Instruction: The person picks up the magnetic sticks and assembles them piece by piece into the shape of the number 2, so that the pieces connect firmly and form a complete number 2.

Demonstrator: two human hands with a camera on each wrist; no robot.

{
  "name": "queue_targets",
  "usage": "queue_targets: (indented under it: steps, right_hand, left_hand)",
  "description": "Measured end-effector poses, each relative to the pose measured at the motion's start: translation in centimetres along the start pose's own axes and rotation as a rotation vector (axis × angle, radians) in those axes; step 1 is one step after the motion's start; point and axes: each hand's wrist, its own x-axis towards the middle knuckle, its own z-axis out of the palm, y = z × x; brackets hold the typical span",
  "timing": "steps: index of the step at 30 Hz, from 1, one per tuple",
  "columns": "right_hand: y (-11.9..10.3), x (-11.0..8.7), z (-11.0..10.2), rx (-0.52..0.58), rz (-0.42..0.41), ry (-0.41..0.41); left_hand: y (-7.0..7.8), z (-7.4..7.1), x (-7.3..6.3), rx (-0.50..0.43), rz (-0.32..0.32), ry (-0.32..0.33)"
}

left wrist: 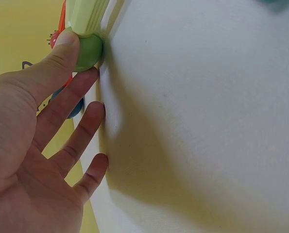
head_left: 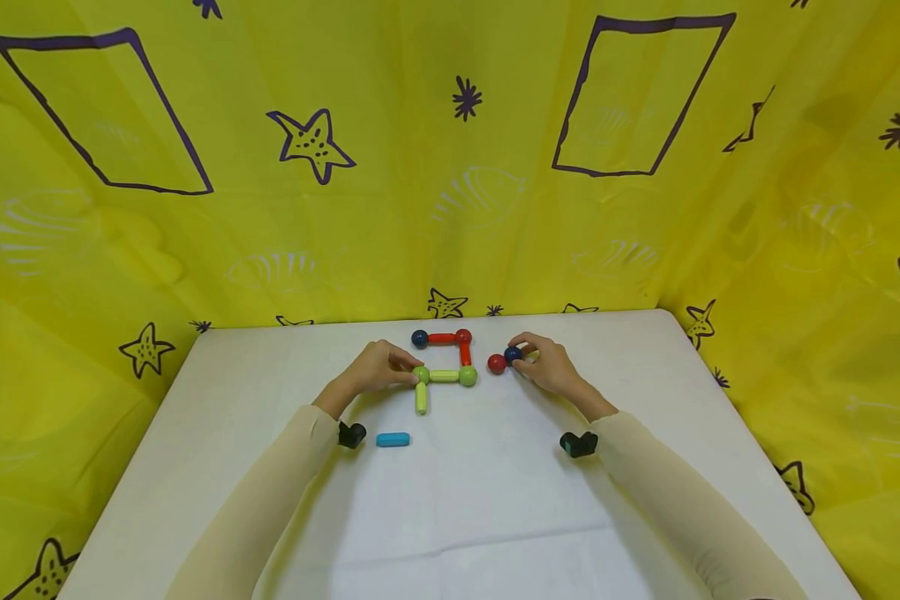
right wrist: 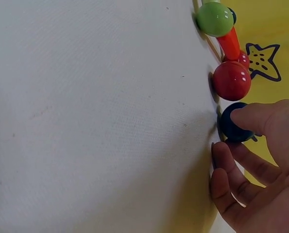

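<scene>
My left hand (head_left: pixel 378 367) pinches a green ball (head_left: pixel 421 374) between thumb and fingers, its other fingers spread in the left wrist view. From that ball a pale green stick (head_left: pixel 421 398) points toward the near edge. Another pale green stick (head_left: pixel 444 376) links it to a second green ball (head_left: pixel 467 376). A red stick (head_left: pixel 465 354) leads on to a red ball (head_left: pixel 462 337), then another red stick (head_left: pixel 442 339) and a dark blue ball (head_left: pixel 419 339). My right hand (head_left: pixel 549 365) pinches a separate dark blue ball (right wrist: pixel 235 122), close beside a loose red ball (right wrist: pixel 231 80).
A blue stick (head_left: pixel 393 439) lies alone on the white table (head_left: pixel 495 492), nearer than the linked pieces. A yellow patterned curtain (head_left: pixel 390 233) rises behind the far edge and along both sides. Black straps (head_left: pixel 578 444) sit at both wrists.
</scene>
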Motion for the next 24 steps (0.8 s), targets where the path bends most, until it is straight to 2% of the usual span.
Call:
queue_targets:
  steps: [9, 17, 24]
  right_hand:
    - [-0.3, 0.2, -0.4, -0.021, -0.011, -0.042]
    - [-1.7, -0.1, -1.4, -0.027, -0.006, -0.089]
    - [-2.6, -0.8, -2.6, 0.003, -0.055, -0.109]
  left_hand:
    - [0.1, -0.1, -0.1, 0.006, 0.000, 0.004]
    - [0.1, -0.2, -0.1, 0.014, 0.018, -0.006]
    - [0.2, -0.2, -0.1, 0.017, 0.025, -0.004]
